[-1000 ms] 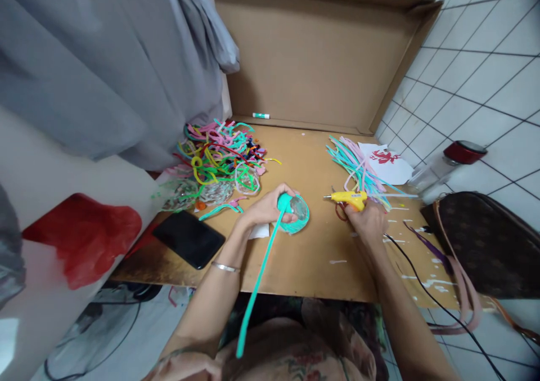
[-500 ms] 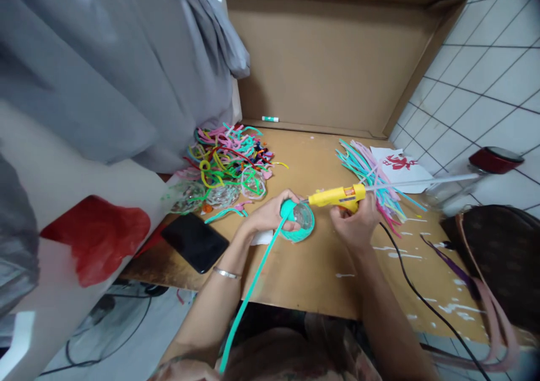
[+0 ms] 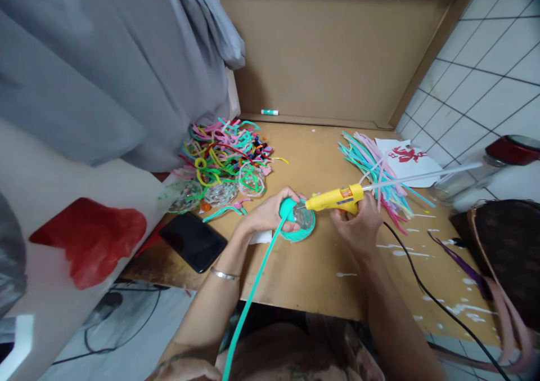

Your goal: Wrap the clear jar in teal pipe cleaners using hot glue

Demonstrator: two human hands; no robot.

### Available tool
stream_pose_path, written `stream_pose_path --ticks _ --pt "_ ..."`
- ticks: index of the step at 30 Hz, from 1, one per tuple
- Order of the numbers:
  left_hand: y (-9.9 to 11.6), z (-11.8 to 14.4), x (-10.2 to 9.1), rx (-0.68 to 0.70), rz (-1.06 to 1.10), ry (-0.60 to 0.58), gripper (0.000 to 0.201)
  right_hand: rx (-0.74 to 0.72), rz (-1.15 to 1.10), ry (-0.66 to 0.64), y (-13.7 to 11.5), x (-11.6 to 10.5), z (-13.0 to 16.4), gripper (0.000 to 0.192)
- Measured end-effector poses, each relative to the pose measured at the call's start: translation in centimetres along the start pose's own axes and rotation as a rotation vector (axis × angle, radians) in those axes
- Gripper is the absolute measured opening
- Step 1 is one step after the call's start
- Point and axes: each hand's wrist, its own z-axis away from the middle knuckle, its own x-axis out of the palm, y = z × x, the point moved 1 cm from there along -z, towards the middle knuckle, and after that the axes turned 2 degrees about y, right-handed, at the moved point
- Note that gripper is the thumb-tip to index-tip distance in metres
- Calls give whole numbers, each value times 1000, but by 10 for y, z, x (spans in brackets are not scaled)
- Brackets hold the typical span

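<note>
My left hand (image 3: 270,212) is closed round a small clear cup-like piece (image 3: 302,216) partly wrapped in turquoise pipe cleaner. From it a long turquoise pipe cleaner (image 3: 255,294) trails down toward my body. My right hand (image 3: 358,220) grips a yellow hot glue gun (image 3: 335,197) by its handle, fingers round the trigger area. The gun's nozzle points left and reaches the wrapped piece close to my left fingers; whether the tip touches it I cannot tell. A long clear glue stick (image 3: 422,175) sticks out of the gun's back.
Left lies a heap of coloured pipe cleaners (image 3: 228,150) with several clear pieces, and a black phone (image 3: 193,241). Right are a pipe cleaner bundle (image 3: 375,164), a lidded jar (image 3: 472,173), a brown bag (image 3: 502,246) and the gun's cord (image 3: 415,274). A cardboard wall (image 3: 337,54) stands behind.
The camera view has shifted slightly. The glue gun's back end has tilted up a little and its nozzle sits slightly lower against the wrapped piece. Both hands keep their holds.
</note>
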Motion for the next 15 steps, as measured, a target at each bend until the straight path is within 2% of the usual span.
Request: stream_pose_path --ticks 7,15 --pt "2 -1 0 11 -60 -3 59 -42 -12 5 0 1 1 28" --pt "4 1 1 3 -76 0 58 -53 8 -26 1 1 2 35"
